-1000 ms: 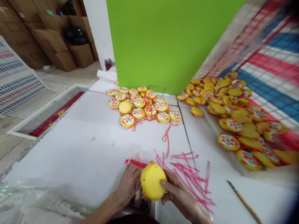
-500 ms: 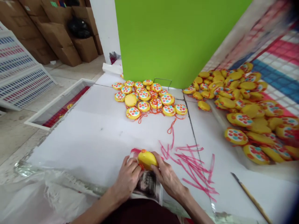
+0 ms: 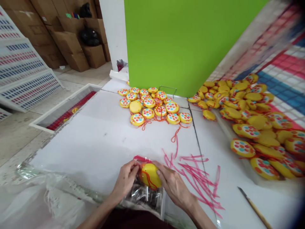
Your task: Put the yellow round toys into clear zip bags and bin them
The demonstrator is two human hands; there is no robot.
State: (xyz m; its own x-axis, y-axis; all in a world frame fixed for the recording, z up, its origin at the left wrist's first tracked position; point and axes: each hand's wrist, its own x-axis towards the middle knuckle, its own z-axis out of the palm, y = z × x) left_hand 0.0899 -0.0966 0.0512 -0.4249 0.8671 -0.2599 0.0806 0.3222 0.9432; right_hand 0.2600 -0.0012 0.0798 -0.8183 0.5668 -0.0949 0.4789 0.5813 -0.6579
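A yellow oval toy (image 3: 151, 171) with an orange cord looped across its flat back is in my right hand (image 3: 175, 184), thumb and fingers closed on its right side. At the toy's left end, my left hand (image 3: 126, 179) pinches what looks like the edge of a clear plastic bag (image 3: 145, 194); its fingertips partly hide this edge. The bag lies on a dark printed sheet close to my body, and a pink-red strip (image 3: 141, 158) shows at its far end. Several similar toys (image 3: 149, 113), most with dotted faces up, lie together farther back.
A pile of yellow toys (image 3: 262, 127) fills a pale tray at the right. A wooden-handled knife (image 3: 254, 208) lies front right, beside pink marker scribbles (image 3: 200, 178). A green panel (image 3: 186, 44) stands behind. At left are a white-rimmed tray (image 3: 39, 126), white crates (image 3: 28, 70) and cartons (image 3: 71, 51).
The toy has turned so its flat back and cord face up. My left fingers have moved from the toy's cord side to a pinch at its left end. The view has tilted slightly up.
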